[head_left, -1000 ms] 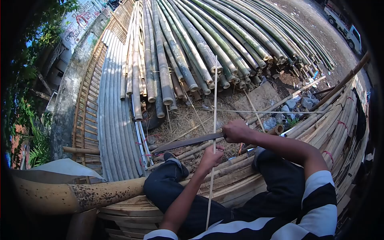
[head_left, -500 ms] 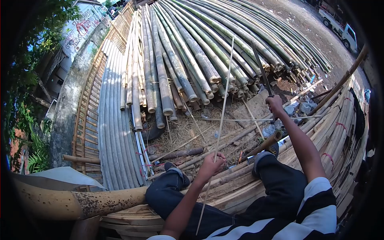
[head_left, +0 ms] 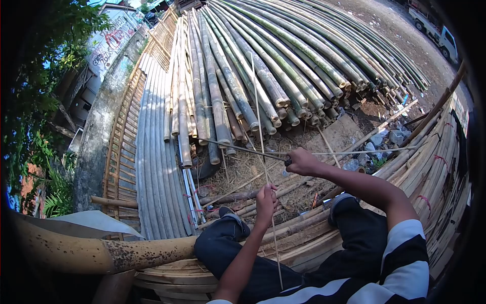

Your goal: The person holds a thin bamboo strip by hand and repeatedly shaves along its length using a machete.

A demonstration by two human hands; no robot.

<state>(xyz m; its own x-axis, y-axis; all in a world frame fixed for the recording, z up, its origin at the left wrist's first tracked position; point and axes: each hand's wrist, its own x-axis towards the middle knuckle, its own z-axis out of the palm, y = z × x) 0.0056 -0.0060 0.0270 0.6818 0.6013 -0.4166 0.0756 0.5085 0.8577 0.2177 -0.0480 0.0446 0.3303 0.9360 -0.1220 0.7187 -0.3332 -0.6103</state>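
Note:
My left hand (head_left: 266, 203) is closed around a thin bamboo strip (head_left: 257, 106). The strip stands upright, leaning slightly left at its top, and its lower end runs down past my thigh. In my right hand (head_left: 302, 163) I grip the dark handle of a long machete (head_left: 238, 148). Its narrow blade points left and crosses the strip above my left hand. Whether the edge touches the strip, I cannot tell.
Many long bamboo poles (head_left: 263, 83) are stacked ahead, cut ends towards me. Split bamboo bundles (head_left: 430, 177) lie at right. A thick bamboo pole (head_left: 147, 253) is by my left knee. Corrugated sheets (head_left: 157, 152) lie left; a white truck (head_left: 440, 38) is far right.
The machete has swung down and left, from raised upright to nearly level across the strip. The strip's top has tipped left. My left hand still holds it.

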